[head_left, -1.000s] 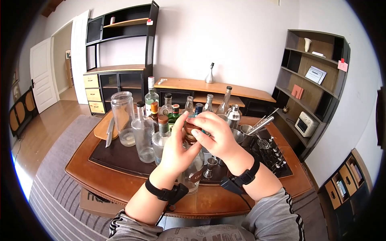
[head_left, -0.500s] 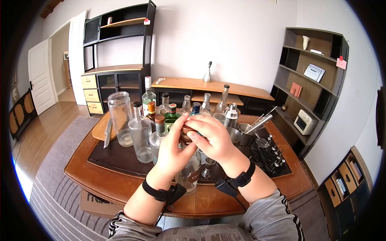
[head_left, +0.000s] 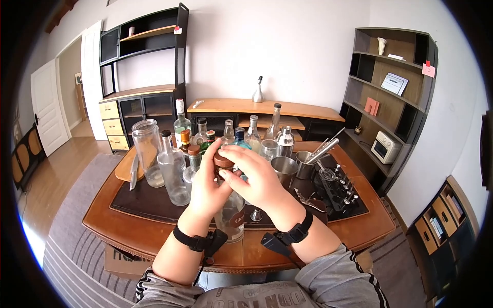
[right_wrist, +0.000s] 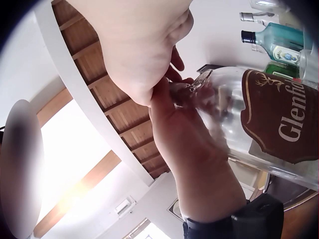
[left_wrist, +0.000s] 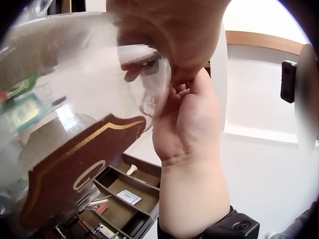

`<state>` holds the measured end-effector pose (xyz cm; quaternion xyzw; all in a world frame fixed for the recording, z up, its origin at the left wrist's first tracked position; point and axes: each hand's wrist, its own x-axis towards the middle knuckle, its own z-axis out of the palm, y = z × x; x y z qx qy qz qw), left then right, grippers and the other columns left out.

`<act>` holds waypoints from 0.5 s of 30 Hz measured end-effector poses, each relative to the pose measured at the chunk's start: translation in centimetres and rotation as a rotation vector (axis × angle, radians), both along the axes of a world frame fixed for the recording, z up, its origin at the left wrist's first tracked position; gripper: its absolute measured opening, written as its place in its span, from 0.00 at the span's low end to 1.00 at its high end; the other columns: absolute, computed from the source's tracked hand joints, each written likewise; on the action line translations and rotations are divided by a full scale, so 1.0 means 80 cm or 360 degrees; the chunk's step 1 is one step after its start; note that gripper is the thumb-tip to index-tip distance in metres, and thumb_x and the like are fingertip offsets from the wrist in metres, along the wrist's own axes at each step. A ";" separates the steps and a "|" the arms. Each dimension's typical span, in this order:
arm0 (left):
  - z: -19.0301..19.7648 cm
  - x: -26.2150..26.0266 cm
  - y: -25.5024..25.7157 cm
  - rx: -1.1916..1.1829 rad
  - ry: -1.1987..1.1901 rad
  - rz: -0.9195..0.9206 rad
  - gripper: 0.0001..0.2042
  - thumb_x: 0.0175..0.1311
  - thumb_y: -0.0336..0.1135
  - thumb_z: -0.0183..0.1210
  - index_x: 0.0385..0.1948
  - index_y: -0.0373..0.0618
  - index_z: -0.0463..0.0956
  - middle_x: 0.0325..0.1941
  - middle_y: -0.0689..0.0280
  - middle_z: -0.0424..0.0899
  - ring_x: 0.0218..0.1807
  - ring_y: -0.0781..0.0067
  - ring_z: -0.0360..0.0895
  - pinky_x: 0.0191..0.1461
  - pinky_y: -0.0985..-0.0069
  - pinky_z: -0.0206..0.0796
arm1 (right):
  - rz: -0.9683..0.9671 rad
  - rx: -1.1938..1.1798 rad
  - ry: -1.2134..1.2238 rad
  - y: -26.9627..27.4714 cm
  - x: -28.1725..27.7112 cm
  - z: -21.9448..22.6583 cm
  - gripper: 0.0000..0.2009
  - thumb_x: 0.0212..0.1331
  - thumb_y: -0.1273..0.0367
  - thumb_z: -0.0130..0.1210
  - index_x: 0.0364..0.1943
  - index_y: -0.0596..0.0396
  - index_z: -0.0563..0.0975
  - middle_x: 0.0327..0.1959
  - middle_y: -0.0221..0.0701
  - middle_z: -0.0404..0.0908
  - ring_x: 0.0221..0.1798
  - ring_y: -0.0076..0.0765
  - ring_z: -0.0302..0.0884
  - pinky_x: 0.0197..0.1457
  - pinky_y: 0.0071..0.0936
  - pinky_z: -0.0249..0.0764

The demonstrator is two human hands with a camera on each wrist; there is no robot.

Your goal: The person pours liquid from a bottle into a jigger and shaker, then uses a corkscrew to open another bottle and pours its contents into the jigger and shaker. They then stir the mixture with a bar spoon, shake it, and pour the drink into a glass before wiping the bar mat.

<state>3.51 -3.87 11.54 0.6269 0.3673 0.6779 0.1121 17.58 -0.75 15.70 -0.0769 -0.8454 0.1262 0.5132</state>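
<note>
A clear glass bottle with a brown label stands upright near the table's front edge; its label fills much of the right wrist view. Both hands surround its neck and brown cap. The left hand has its fingers around the neck's left side, thumb toward the right hand. From the right, the right hand curls fingers over the cap, with its thumb at the near side. In the left wrist view, the bottle's shoulder and label lie close to the hands, which partly hide the neck.
Several glass bottles stand left of and behind the hands. A tall jar, a board with a knife, metal cups, a corkscrew and a black rack of bar tools are also on the table.
The head view has shifted, so hands and bottle appear further left, and the corkscrew shows at the right. Both hands stay around the bottle's top; the finger pose looks much the same.
</note>
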 end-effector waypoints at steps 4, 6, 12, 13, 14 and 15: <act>-0.001 0.001 -0.002 0.0004 0.0042 0.0066 0.33 0.56 0.24 0.65 0.65 0.43 0.60 0.51 0.55 0.80 0.54 0.65 0.80 0.56 0.70 0.73 | -0.0023 -0.0004 -0.0004 -0.004 0.001 0.001 0.20 0.57 0.75 0.61 0.55 0.59 0.73 0.54 0.40 0.78 0.50 0.41 0.80 0.47 0.29 0.79; -0.003 -0.003 0.006 0.0038 0.0101 0.0101 0.33 0.57 0.24 0.65 0.65 0.43 0.59 0.52 0.56 0.79 0.54 0.66 0.79 0.56 0.71 0.73 | -0.0085 0.0103 -0.0033 -0.001 0.001 0.004 0.20 0.57 0.73 0.61 0.55 0.60 0.72 0.52 0.40 0.78 0.48 0.44 0.79 0.47 0.32 0.79; 0.005 0.001 0.003 -0.0055 -0.0054 -0.0113 0.37 0.57 0.21 0.64 0.69 0.45 0.54 0.55 0.58 0.76 0.54 0.69 0.78 0.57 0.72 0.72 | 0.0078 -0.0177 0.0048 0.010 -0.002 -0.014 0.26 0.57 0.74 0.61 0.61 0.58 0.69 0.61 0.42 0.73 0.61 0.41 0.73 0.61 0.33 0.71; 0.006 0.001 0.003 -0.0086 -0.0101 -0.0167 0.38 0.57 0.20 0.63 0.69 0.46 0.53 0.56 0.59 0.75 0.54 0.69 0.77 0.57 0.73 0.71 | 0.0090 -0.0234 0.0043 0.009 0.001 -0.015 0.27 0.58 0.73 0.61 0.63 0.58 0.67 0.61 0.42 0.72 0.62 0.41 0.72 0.61 0.33 0.71; 0.004 -0.002 0.004 -0.0062 -0.0083 -0.0193 0.42 0.56 0.19 0.63 0.72 0.48 0.48 0.56 0.57 0.76 0.54 0.68 0.78 0.56 0.73 0.72 | 0.0103 -0.0291 0.0037 0.004 0.003 -0.015 0.28 0.58 0.73 0.61 0.64 0.57 0.66 0.62 0.42 0.72 0.62 0.40 0.72 0.61 0.33 0.70; 0.005 -0.003 0.004 -0.0064 -0.0115 -0.0237 0.43 0.56 0.20 0.63 0.72 0.48 0.47 0.55 0.56 0.76 0.54 0.67 0.78 0.56 0.72 0.72 | 0.0116 -0.0347 0.0030 0.001 0.005 -0.016 0.29 0.59 0.73 0.61 0.65 0.56 0.65 0.63 0.42 0.71 0.63 0.40 0.71 0.62 0.33 0.70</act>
